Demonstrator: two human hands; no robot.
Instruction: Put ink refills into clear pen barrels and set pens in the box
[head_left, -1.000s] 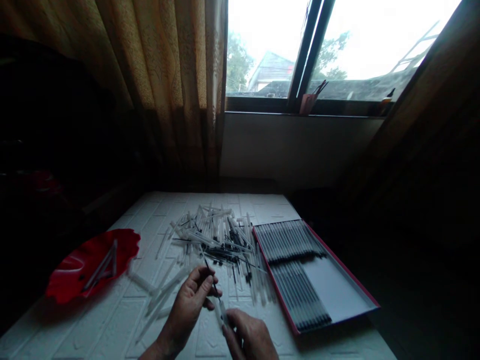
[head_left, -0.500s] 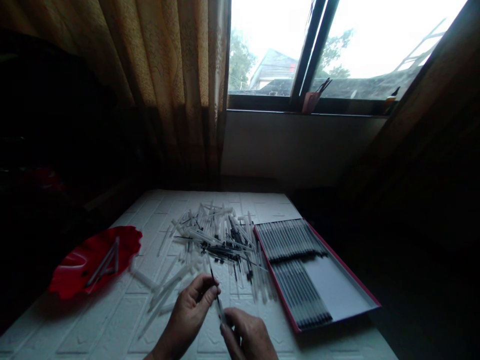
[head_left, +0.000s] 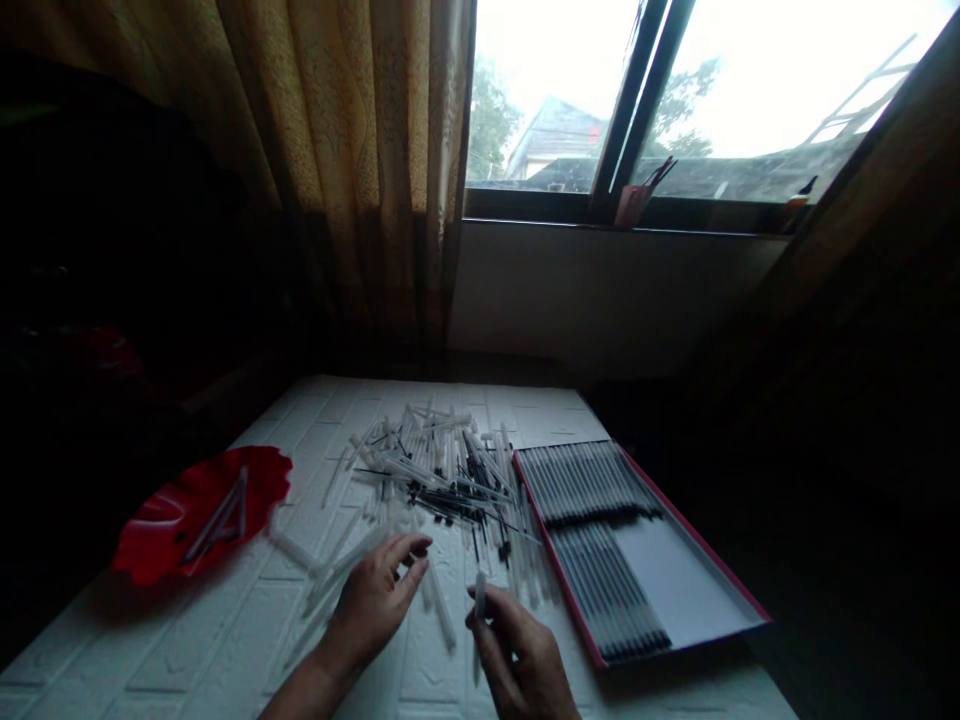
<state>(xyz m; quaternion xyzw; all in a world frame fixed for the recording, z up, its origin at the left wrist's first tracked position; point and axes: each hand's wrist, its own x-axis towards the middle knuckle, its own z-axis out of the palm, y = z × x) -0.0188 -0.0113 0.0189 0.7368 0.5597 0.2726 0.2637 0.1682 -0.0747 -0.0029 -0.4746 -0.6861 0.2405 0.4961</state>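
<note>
Holding a clear plastic pen tube [head_left: 479, 597] upright, the right hand [head_left: 520, 662] pinches it beside a pile of tubes and refills [head_left: 442, 480]; the left hand [head_left: 373, 602] has drawn away, open and empty.

**Forearms cut off, heap too fine to count**

The bottom edge of the view cuts off both forearms and the near edge of the tabletop [head_left: 150, 640]. Fingers of the right hand [head_left: 521, 660] cover the lower part of a clear plastic tube [head_left: 479, 596]. The left hand [head_left: 373, 603] hides whatever lies under it. In the heap of tubes and black refills [head_left: 450, 480], single pieces overlap too much to count. The rows of refills [head_left: 585, 485] in the red-edged box [head_left: 559, 570] merge together. A dim red shape [head_left: 112, 352] sits in shadow, too dark to name, and a small bottle [head_left: 796, 205] on the windowsill is too small to make out.
</note>
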